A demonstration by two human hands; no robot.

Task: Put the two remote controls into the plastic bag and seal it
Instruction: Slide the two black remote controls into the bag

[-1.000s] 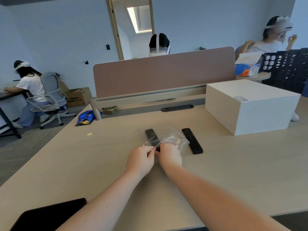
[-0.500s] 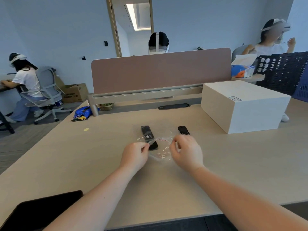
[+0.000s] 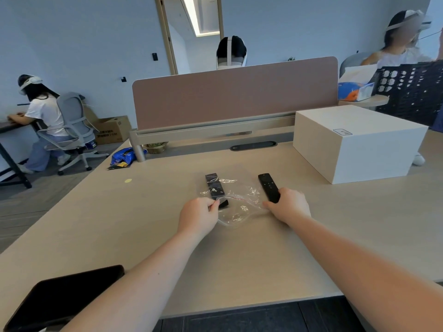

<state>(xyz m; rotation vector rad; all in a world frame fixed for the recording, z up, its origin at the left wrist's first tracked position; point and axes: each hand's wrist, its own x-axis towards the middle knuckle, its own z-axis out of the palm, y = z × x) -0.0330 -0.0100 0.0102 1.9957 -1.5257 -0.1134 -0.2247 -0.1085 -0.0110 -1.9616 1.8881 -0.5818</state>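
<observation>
Plastic bag is lying crumpled on the table between both hands. Left hand is pinching the bag's edge, fingers closed on the film just beside the first remote, which is lying partly under or inside the clear plastic. Right hand is closing around the near end of the second remote, which is resting beside the bag.
</observation>
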